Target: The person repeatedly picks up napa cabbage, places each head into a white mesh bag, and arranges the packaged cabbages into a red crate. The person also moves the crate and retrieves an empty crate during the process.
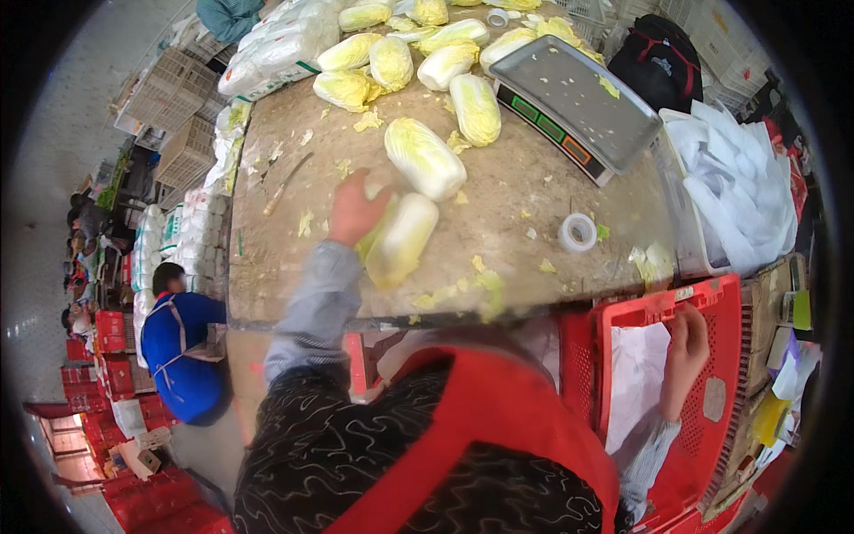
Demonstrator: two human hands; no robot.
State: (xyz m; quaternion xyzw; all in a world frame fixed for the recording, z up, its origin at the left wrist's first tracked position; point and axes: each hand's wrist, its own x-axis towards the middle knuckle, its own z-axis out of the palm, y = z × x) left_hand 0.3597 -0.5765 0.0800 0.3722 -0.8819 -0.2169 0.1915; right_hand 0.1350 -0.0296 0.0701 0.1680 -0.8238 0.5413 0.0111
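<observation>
Two pale napa cabbages lie close together mid-table. My left hand [358,210] reaches over the table with thumb and fingers apart, against the left side of the nearer cabbage [405,240], whose lower end is blurred. Just beyond it lies the other cabbage [425,158]. Down at my right, my right hand [687,349] has its fingers curled near the upper rim of a red plastic crate [609,311]. Beside that hand, a sheet of white paper [636,374] lines the crate; what the fingers hold is unclear.
More cabbages [390,62] lie at the far side, beside a scale [578,98]. A knife [286,184] lies left; a tape roll [577,233] sits right. A white bin [683,191] holds foam sleeves [734,178]. A person in blue [185,351] is at left.
</observation>
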